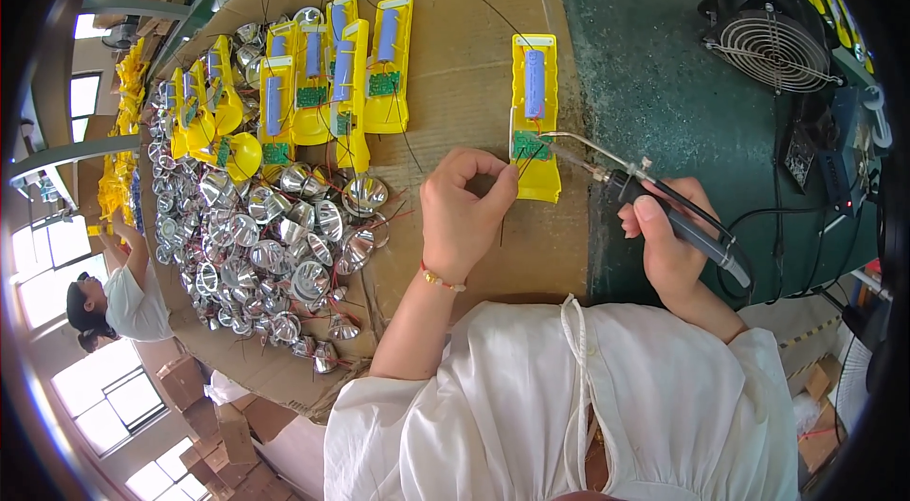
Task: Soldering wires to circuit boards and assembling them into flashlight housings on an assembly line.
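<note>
A yellow flashlight housing (537, 183) lies on the cardboard in front of me. Inside it sit a purple battery cell (535, 84) and a small green circuit board (531, 146). My left hand (464, 202) is at the housing's lower left, thumb and forefinger pinched on a thin dark wire (502, 234) by the board. My right hand (671, 240) grips a soldering iron (678, 228) with a dark handle. A thin curved metal tube (592, 146) is fixed along the iron, and both reach toward the board; exact contact at the tip is too small to tell.
Several similar yellow housings (387, 65) stand left of the work, beside a large heap of shiny reflector cups (275, 255) with wires. A black fan with a round grille (775, 51) stands at the far right, near cables. Another person (137, 292) is at far left.
</note>
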{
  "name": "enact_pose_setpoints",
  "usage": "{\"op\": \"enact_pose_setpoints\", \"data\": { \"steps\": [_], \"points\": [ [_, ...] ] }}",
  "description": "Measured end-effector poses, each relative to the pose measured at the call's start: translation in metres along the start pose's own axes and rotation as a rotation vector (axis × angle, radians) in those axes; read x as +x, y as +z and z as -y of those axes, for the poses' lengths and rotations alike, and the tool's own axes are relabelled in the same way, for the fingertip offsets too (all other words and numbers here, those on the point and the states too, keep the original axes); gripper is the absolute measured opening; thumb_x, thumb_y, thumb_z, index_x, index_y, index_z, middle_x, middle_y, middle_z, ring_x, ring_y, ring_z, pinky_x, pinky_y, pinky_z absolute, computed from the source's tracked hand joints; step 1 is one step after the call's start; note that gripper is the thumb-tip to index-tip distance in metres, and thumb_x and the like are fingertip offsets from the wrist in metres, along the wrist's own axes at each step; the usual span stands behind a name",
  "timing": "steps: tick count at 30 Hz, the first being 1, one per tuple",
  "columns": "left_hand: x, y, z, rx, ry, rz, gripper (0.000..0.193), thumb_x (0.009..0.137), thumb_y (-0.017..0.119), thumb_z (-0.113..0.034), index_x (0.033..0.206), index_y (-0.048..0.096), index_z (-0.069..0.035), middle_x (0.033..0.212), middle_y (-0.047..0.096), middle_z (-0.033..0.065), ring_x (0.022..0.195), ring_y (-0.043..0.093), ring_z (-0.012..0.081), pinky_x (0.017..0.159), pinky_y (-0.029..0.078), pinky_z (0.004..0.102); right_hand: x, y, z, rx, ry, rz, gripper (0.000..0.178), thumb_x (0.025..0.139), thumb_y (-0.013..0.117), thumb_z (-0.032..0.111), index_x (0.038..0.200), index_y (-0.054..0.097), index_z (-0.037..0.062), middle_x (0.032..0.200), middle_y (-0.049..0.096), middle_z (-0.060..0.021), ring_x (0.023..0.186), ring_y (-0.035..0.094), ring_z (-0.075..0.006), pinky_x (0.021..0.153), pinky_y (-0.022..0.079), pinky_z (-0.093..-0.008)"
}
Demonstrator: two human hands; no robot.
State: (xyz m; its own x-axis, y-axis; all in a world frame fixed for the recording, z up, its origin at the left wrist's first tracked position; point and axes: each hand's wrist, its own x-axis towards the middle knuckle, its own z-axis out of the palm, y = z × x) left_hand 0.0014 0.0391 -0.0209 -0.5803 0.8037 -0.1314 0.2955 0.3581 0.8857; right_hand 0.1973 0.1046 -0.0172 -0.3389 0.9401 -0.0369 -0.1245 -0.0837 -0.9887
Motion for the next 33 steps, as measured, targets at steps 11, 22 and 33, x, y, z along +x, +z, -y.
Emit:
{"op": "enact_pose_setpoints", "data": {
  "steps": [11, 22, 33],
  "points": [
    [0.007, -0.001, -0.014, -0.231, -0.087, -0.052, 0.014, 0.074, 0.068, -0.011, 0.071, 0.062, 0.001, 0.07, 0.061, 0.0046, 0.058, 0.056, 0.0082, 0.056, 0.048, 0.0237, -0.001, -0.049, -0.004, -0.087, -0.063, -0.062, 0.018, 0.081, 0.064, 0.008, 0.089, 0.053, -0.0033, 0.073, 0.062, -0.0115, 0.062, 0.059, -0.0117, 0.055, 0.048, -0.0227],
    [0.191, 0.1, -0.119, 0.716, 0.396, 0.206, 0.019, 0.073, 0.057, -0.024, 0.077, 0.069, -0.01, 0.069, 0.064, 0.0134, 0.067, 0.063, 0.0271, 0.067, 0.051, 0.0358, 0.003, -0.069, -0.018, -0.072, 0.056, -0.141, 0.019, 0.076, 0.069, 0.005, 0.088, 0.056, 0.0009, 0.071, 0.061, -0.005, 0.062, 0.056, -0.0071, 0.056, 0.045, -0.021],
    [0.284, 0.109, -0.106, 0.831, 0.224, 0.042, 0.035, 0.067, 0.065, -0.04, 0.076, 0.068, -0.006, 0.078, 0.065, 0.0145, 0.074, 0.062, 0.0294, 0.068, 0.049, 0.038, 0.015, -0.076, -0.008, -0.131, 0.051, -0.12, 0.018, 0.077, 0.068, 0.008, 0.082, 0.053, 0.0011, 0.07, 0.061, -0.005, 0.061, 0.056, -0.0074, 0.054, 0.045, -0.0217]
  ]
}}
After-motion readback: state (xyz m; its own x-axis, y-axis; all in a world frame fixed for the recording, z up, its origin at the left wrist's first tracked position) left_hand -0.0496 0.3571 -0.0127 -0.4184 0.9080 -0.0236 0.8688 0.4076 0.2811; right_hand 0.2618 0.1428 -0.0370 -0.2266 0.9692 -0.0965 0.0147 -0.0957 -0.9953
